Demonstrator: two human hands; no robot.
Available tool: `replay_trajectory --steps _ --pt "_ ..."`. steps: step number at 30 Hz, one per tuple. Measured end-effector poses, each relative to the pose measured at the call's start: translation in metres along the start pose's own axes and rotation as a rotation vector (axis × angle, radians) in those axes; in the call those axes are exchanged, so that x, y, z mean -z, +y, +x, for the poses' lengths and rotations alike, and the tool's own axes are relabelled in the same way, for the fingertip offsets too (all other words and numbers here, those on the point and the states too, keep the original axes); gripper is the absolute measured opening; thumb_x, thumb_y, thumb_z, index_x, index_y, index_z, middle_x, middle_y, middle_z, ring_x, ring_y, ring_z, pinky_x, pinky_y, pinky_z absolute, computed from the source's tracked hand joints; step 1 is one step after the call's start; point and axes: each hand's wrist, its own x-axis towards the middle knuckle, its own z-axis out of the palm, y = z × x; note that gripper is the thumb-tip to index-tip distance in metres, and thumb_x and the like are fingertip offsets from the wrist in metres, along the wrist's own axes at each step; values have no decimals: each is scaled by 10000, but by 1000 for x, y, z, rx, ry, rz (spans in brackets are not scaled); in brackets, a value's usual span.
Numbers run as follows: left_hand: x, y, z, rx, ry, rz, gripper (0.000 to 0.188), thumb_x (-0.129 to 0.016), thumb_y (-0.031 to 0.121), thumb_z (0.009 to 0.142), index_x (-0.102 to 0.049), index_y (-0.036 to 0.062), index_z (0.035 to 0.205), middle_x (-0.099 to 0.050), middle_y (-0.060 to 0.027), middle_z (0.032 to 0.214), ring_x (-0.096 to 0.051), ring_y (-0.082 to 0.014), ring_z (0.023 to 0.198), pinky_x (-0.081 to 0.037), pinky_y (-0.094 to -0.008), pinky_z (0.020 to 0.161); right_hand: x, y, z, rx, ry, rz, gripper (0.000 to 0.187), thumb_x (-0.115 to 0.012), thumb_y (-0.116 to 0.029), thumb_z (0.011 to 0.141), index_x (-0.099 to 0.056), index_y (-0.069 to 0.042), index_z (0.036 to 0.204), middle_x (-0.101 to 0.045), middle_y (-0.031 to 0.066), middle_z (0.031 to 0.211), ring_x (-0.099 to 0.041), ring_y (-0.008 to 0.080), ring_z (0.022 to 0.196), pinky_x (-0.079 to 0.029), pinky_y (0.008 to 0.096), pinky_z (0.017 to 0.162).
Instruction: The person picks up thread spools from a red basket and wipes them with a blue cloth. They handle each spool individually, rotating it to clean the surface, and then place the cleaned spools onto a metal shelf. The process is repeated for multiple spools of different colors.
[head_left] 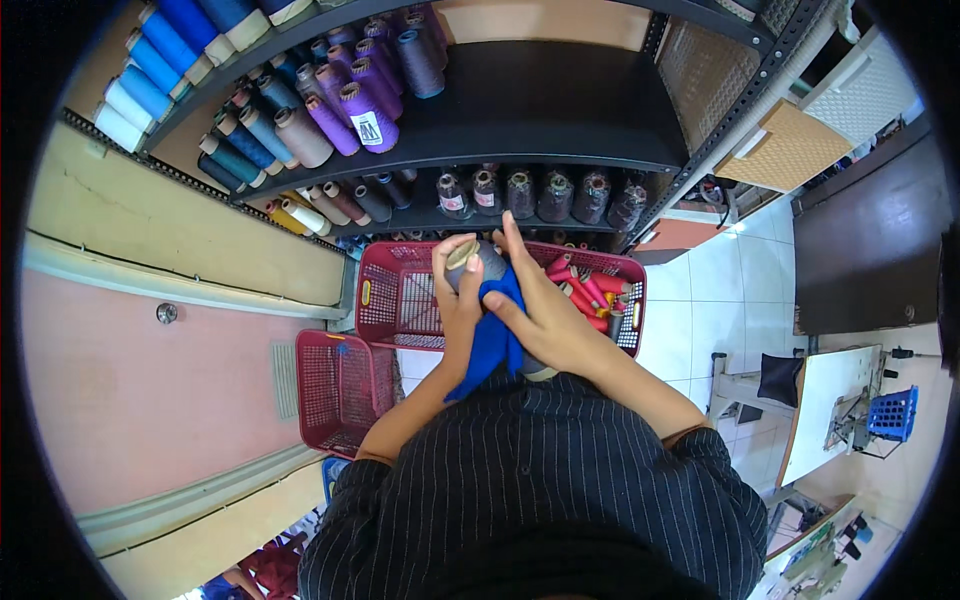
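Observation:
In front of my chest I hold a grey cone of thread (487,262), tilted, with its pale core end up and to the left. My left hand (457,290) is closed around that upper end, thumb and fingers at the core. A blue cloth (492,335) is wrapped partly over the cone and hangs down toward my shirt. My right hand (548,318) presses the cloth against the cone's side, with the thumb across it and the fingers stretched along the far side. The cloth and my hands hide the cone's middle; its lower end shows just above my shirt.
Below my hands stands a red plastic basket (400,246) with red thread cones (590,290) in its right part. Another red basket (345,385) is at the left. Ahead, a black shelf (560,110) holds several thread cones. A sewing table (830,410) stands at the right.

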Motion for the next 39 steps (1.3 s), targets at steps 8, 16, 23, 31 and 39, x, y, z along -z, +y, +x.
replay_trajectory --steps 8,16,23,31,39 --pt "-13 23 -12 -271 -88 -249 569 -606 461 839 -419 18 1144 -569 -165 961 -592 -213 837 -492 -327 780 15 48 -19 -277 -213 323 553 -311 -409 1016 -406 25 1345 -567 210 1171 -533 298 1142 -356 345 1001" --pt "-30 42 -13 -422 -124 -368 529 -497 513 860 -399 50 1094 -533 -186 899 -584 -259 782 -508 -376 726 31 66 -38 -517 -219 609 520 -423 -439 990 -526 -8 1262 -548 95 1234 -508 162 1142 -373 310 1002" --pt "-9 47 9 -322 86 -305 530 -479 467 867 -402 56 1194 -551 -169 936 -596 -253 800 -514 -359 712 59 81 -41 -561 -5 1028 796 -205 -681 924 -537 -38 1256 -630 68 990 -622 145 882 -530 301 781" --pt "-27 24 4 201 -388 -318 387 -515 295 889 -500 16 1157 -608 -145 1111 -634 -182 772 -547 -301 708 88 77 -38 -291 23 1093 615 -323 -537 981 -424 -65 1363 -607 40 1043 -611 132 937 -531 279 764" --pt "-42 22 3 354 -582 22 596 -540 419 828 -562 18 1270 -634 -110 1083 -603 -127 790 -493 -256 728 77 90 -25 -399 61 995 399 -465 -233 977 -455 -14 1311 -578 136 1185 -615 207 1023 -536 342 838"
